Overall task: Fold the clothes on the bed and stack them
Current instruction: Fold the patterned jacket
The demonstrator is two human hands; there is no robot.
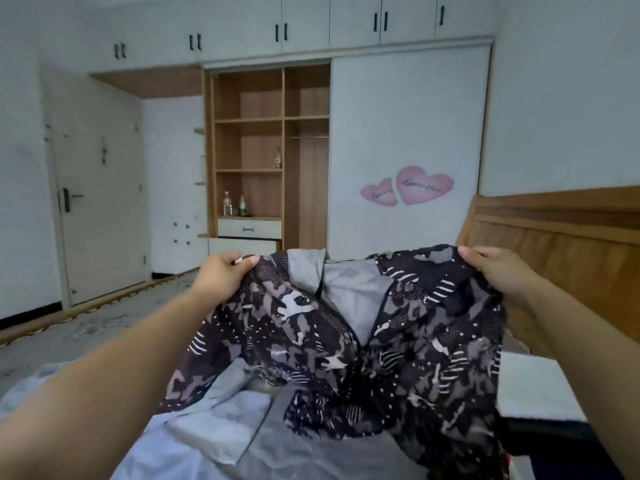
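1. Head view, only one camera, looking forward and down over the bed (52,403).
2. Held up a dark patterned jacket (346,341) with a grey lining, both hands on its top edge, spread wide and hanging open at the front.
3. Left hand (221,275) pinched the jacket's upper left corner, thumb on top, fingers curled behind the cloth and mostly hidden.
4. Right hand (498,268) gripped the upper right corner the same way, fingertips tucked out of sight behind the fabric.
5. Lower part of the jacket draped down onto a grey garment (221,431) lying on the bed; couldn't tell what kind of garment, too crumpled and half covered.
6. Bottom hem of the jacket ran off the lower right edge, so cut off there.
7. Something white (533,386) to the right, partly behind the right forearm, hard to identify.
8. Further back: wooden headboard (561,230) on the right, cropped by the frame edge.
9. Open wardrobe (249,150) across the room with a few bottles (233,204) on its shelves, labels too small to read.
10. Two pink heart stickers (408,187) on the sliding panel, writing blurry.
11. Closed door (100,202) far left.
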